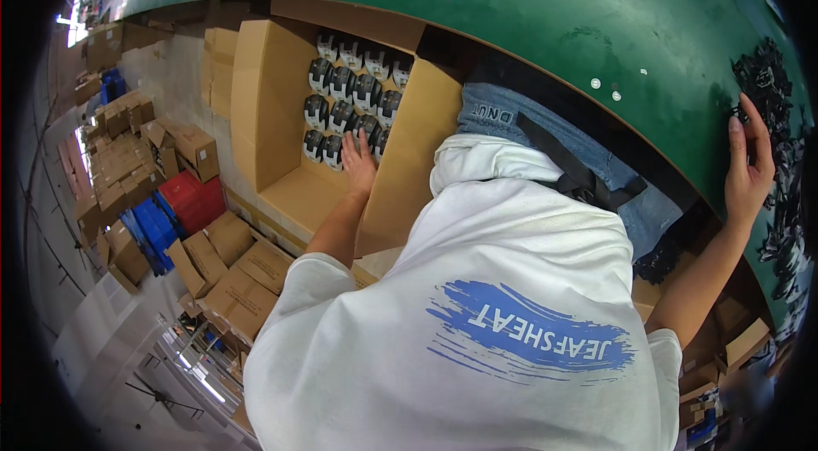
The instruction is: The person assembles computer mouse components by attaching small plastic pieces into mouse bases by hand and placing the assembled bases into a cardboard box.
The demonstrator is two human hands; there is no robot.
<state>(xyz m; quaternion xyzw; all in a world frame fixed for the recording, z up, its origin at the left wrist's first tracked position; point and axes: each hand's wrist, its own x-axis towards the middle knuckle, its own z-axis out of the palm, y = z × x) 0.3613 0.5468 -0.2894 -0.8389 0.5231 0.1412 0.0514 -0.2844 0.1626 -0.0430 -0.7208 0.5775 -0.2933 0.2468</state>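
Parts (342,83) at left hand (359,166) (contact unclear); some behind flap (413,127).

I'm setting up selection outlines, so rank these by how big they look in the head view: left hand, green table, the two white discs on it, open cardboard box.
Largest to smallest:
1. Green table
2. Open cardboard box
3. Left hand
4. White discs: they look alike, so not ranked against each other.

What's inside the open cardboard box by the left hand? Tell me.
Rows of black-and-white parts sit inside the box. The left hand partly covers some; whatever lies beneath the parts is hidden.
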